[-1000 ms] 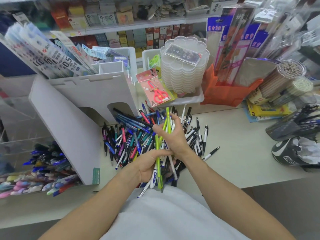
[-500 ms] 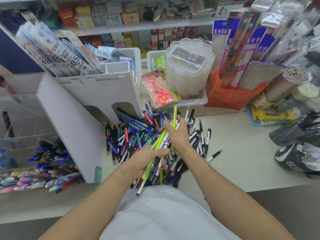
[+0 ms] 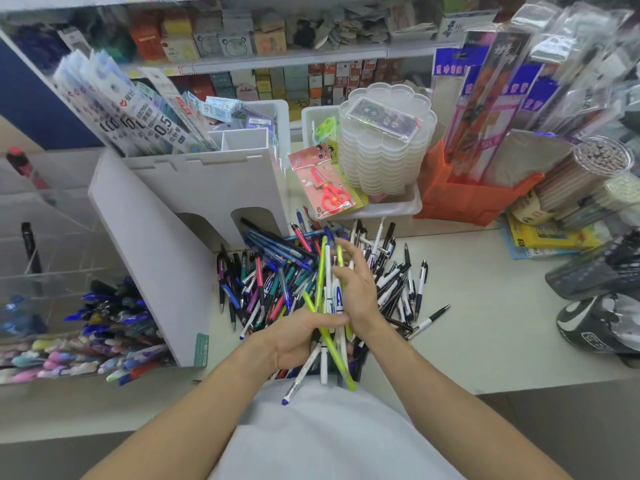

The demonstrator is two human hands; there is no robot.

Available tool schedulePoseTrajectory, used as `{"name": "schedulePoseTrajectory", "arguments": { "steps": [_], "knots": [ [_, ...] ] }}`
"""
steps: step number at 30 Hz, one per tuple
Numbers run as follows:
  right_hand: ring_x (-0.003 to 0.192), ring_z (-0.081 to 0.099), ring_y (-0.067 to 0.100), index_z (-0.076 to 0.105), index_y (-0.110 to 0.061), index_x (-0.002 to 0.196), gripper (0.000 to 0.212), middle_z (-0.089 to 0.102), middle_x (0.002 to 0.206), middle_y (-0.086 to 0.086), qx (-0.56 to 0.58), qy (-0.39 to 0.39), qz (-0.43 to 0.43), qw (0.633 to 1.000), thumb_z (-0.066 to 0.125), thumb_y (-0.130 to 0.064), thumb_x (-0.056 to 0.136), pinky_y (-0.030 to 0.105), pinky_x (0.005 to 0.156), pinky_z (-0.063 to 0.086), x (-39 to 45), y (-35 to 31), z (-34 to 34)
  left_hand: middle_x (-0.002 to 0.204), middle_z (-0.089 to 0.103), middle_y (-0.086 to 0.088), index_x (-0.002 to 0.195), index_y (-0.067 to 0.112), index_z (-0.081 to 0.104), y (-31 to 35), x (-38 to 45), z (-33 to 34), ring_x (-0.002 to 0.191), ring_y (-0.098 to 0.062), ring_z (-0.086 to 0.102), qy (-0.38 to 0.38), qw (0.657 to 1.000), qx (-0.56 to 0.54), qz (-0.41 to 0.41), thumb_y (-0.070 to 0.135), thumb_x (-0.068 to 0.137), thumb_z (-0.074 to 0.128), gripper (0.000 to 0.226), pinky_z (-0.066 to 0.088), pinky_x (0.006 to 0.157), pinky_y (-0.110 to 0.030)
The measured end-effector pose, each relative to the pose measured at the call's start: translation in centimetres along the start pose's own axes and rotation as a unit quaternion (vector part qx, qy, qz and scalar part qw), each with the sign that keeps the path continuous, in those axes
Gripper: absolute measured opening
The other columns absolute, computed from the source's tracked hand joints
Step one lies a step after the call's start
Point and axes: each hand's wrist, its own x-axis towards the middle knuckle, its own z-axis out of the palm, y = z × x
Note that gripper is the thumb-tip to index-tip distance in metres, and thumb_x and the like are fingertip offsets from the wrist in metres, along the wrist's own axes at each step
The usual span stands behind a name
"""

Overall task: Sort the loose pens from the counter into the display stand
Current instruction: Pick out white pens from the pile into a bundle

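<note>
Right hand released to loose grip; left hand still clutches pen bundle.

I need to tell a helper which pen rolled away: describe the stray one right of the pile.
Start at the pen pile on the white counter. Just past its right edge lies the stray pen, alone on bare counter. Its body is white, its far end black.

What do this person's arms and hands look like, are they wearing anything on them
Both forearms are bare up to the frame's edge: no sleeves in view, no gloves. The left hand and right hand show no rings, watch or bracelets. A pale grey-white garment covers the torso.
</note>
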Motion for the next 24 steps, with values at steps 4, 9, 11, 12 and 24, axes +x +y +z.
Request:
{"name": "schedulePoseTrajectory", "arguments": {
  "steps": [4, 9, 11, 12, 24],
  "knots": [
    [0.102, 0.056, -0.016, 0.066, -0.013, 0.112, 0.028, 0.063, 0.118, -0.007, -0.02, -0.036, 0.022, 0.999, 0.062, 0.002, 0.088, 0.011, 0.088, 0.045, -0.5, 0.1, -0.4, 0.096, 0.071, -0.023, 0.111, -0.004, 0.068, 0.0, 0.0, -0.1, 0.086, -0.032, 0.072, 0.016, 0.998, 0.019, 0.049, -0.006, 0.087, 0.067, 0.025, 0.059, 0.078, -0.039],
    [0.126, 0.05, -0.003, 0.053, -0.03, 0.132, 0.06, 0.058, 0.132, -0.011, -0.052, -0.081, 0.007, 0.995, 0.08, -0.035, 0.08, 0.028, 0.11, 0.039, 0.0, -1.2, -1.7, 0.09, 0.07, -0.016, 0.103, 0.0, 0.069, 0.9, 0.7, 0.7, 0.079, -0.026, 0.068, 0.042, 0.993, 0.088, 0.067, 0.0, 0.083, 0.068, 0.02, 0.055, 0.077, -0.038],
    [0.128, 0.043, -0.015, 0.039, -0.037, 0.146, 0.089, 0.052, 0.141, -0.016, -0.102, -0.116, -0.037, 0.987, 0.09, -0.027, 0.074, 0.007, 0.103, 0.035, 0.5, -2.3, -2.3, 0.095, 0.071, -0.01, 0.108, 0.001, 0.067, 1.7, 0.9, 1.1, 0.087, -0.021, 0.068, 0.053, 0.988, 0.127, 0.075, 0.005, 0.078, 0.068, 0.03, 0.054, 0.078, -0.034],
    [0.129, 0.043, -0.015, 0.039, -0.036, 0.149, 0.096, 0.052, 0.143, -0.017, -0.122, -0.125, -0.058, 0.983, 0.093, -0.021, 0.071, 0.003, 0.1, 0.033, 1.0, -2.7, -2.5, 0.092, 0.07, -0.008, 0.107, 0.002, 0.067, 2.1, 0.9, 1.3, 0.084, -0.019, 0.066, 0.056, 0.986, 0.136, 0.081, 0.005, 0.076, 0.068, 0.031, 0.052, 0.075, -0.032],
    [0.079, 0.067, 0.002, 0.051, -0.031, 0.137, 0.078, 0.065, 0.107, 0.0, -0.019, -0.02, -0.07, 0.997, 0.062, 0.017, 0.077, 0.023, 0.069, 0.06, 1.2, -4.4, -1.4, 0.095, 0.07, -0.023, 0.122, -0.01, 0.057, 3.2, 0.9, 2.3, 0.086, -0.033, 0.07, 0.02, 0.994, 0.095, 0.05, 0.005, 0.076, 0.077, 0.052, 0.057, 0.086, -0.046]
  ]
}}
